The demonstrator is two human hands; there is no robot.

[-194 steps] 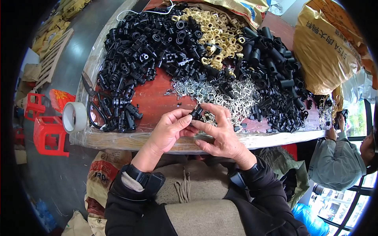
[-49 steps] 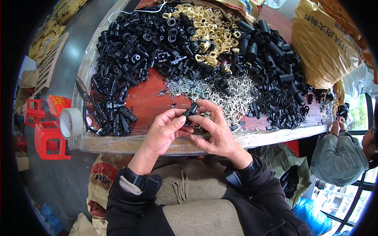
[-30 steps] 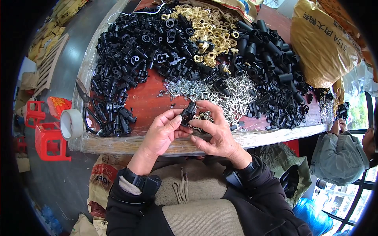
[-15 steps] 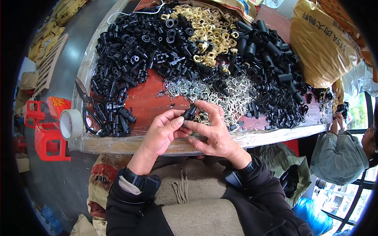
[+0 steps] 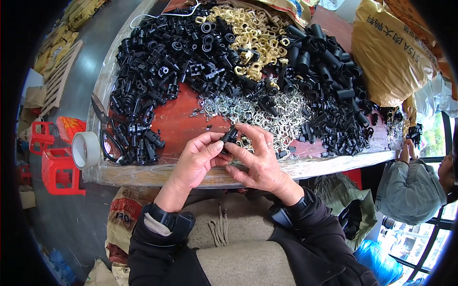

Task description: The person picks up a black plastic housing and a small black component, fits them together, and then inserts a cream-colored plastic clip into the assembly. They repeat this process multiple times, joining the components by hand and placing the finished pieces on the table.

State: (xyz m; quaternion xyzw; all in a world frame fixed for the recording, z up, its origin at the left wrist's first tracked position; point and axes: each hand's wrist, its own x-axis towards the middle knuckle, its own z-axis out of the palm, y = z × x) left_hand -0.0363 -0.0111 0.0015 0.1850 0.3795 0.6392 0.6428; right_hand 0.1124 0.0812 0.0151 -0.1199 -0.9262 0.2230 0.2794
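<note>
Between my hands, just above the table's near edge, is a small black plastic fitting (image 5: 231, 135). My left hand (image 5: 200, 159) pinches its lower end between thumb and fingers. The fingertips of my right hand (image 5: 257, 157) close on its upper end and side, partly covering it. Right behind my hands lies a heap of silvery metal clips (image 5: 281, 117), with tiny clear or metallic pieces (image 5: 219, 107) spread to its left. A large pile of black plastic fittings (image 5: 162, 62) fills the table's left side.
Scissors (image 5: 107, 124) and a tape roll (image 5: 86, 150) lie at the left edge. Gold-coloured rings (image 5: 257, 38), black tubes (image 5: 329, 62) and small black parts (image 5: 346, 138) are heaped behind and right. A red stool (image 5: 62, 169) stands left; a person (image 5: 412, 186) sits right.
The fingers of my right hand have shifted slightly on the black fitting. My left hand stays nearly in place.
</note>
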